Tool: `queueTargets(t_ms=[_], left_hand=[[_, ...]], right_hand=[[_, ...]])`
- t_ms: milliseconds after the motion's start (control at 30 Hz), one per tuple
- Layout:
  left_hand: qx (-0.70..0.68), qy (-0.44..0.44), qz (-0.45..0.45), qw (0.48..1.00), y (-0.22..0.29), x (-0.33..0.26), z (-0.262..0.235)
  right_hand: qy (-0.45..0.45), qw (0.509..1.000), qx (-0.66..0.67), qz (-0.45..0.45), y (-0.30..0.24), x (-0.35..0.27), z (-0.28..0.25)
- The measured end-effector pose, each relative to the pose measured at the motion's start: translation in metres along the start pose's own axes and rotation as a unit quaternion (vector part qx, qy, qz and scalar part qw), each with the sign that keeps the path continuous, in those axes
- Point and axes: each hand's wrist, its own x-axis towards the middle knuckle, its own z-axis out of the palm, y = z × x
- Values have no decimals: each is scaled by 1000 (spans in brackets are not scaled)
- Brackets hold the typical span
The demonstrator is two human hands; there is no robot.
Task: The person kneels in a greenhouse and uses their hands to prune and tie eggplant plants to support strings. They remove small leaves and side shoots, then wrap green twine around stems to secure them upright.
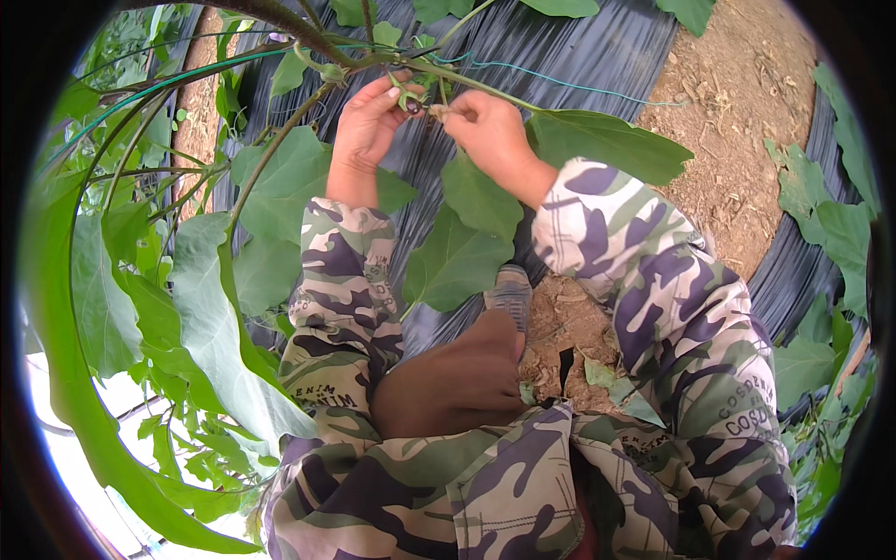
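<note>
At the top middle, my left hand (365, 133) pinches a small young eggplant (412, 105), dark-tipped with a green calyx, hanging below a branch. Just to its right, my right hand (492, 135) is closed, thumb and fingertips together on a brownish, withered-looking bit (437, 111), perhaps a dried flower. Whether that bit is still joined to the eggplant I cannot tell. Above both hands runs the plant's thick stem (313, 35), with thinner branches spreading from it. A broad green leaf (611, 145) reaches out to the right of my right wrist.
A thin green string (560, 86) crosses above my hands. Large leaves (219, 317) crowd the left side, and more hang under my hands. Black plastic film (579, 47) covers the bed, beside bare soil (728, 121). My shoe (510, 294) stands at the film's edge.
</note>
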Motion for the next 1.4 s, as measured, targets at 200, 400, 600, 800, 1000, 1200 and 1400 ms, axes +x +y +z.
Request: queueTargets(t_ms=[200, 400, 600, 800, 1000, 1200, 1400], left_hand=[[18, 6, 2, 1000, 2, -1, -3], [202, 135, 103, 965, -15, 3, -2], [642, 123, 132, 745, -90, 29, -26], [835, 17, 286, 469, -142, 128, -61], [890, -12, 215, 402, -147, 136, -82], [899, -32, 240, 364, -161, 158, -93], [883, -10, 60, 466, -179, 171, -108]], right_hand=[[-361, 913, -188, -19, 28, -64, -63], [-406, 829, -384, -3, 74, -137, -123], [-285, 850, -416, 151, 136, -111, -148], [-180, 872, -162, 426, 194, -57, -174], [-151, 875, -130, 440, 189, -56, -177], [-131, 869, -108, 465, 198, -51, -175], [-144, 878, -100, 446, 199, -56, -173]])
